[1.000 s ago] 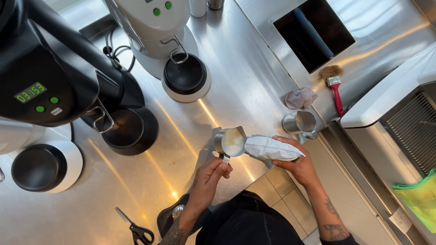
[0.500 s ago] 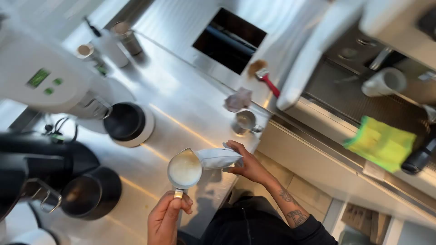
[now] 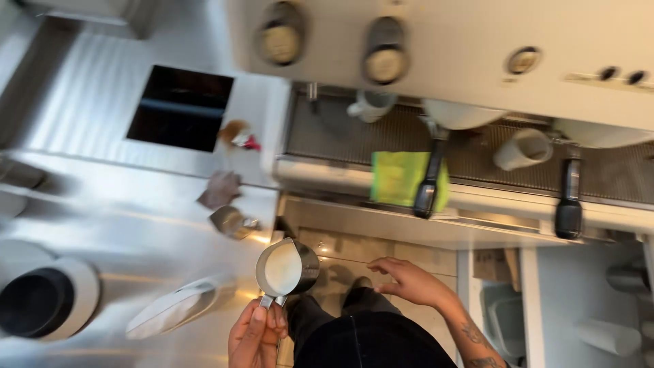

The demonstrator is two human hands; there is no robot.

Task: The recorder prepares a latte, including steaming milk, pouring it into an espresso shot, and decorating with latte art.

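My left hand (image 3: 257, 335) grips the handle of a small steel milk jug (image 3: 286, 267) filled with white milk, held just off the edge of the steel counter (image 3: 129, 218). My right hand (image 3: 407, 279) hangs free to the right of the jug, fingers apart, holding nothing. A white carton (image 3: 174, 308) lies on its side on the counter, left of the jug. The espresso machine (image 3: 443, 61) is ahead, blurred, with two black portafilter handles (image 3: 426, 194) (image 3: 568, 204) and a green cloth (image 3: 398, 177) on its drip tray.
A small steel cup (image 3: 230, 221) and a crumpled rag (image 3: 219, 189) sit near the counter's edge. A black square opening (image 3: 180, 107) is set into the counter. A black bowl on a white base (image 3: 41, 300) stands at left. White cups (image 3: 521, 148) rest on the drip tray.
My view has swung right toward the espresso machine. My right hand has let go of the white carton, which now lies on the counter. The jug moved right with my left hand.
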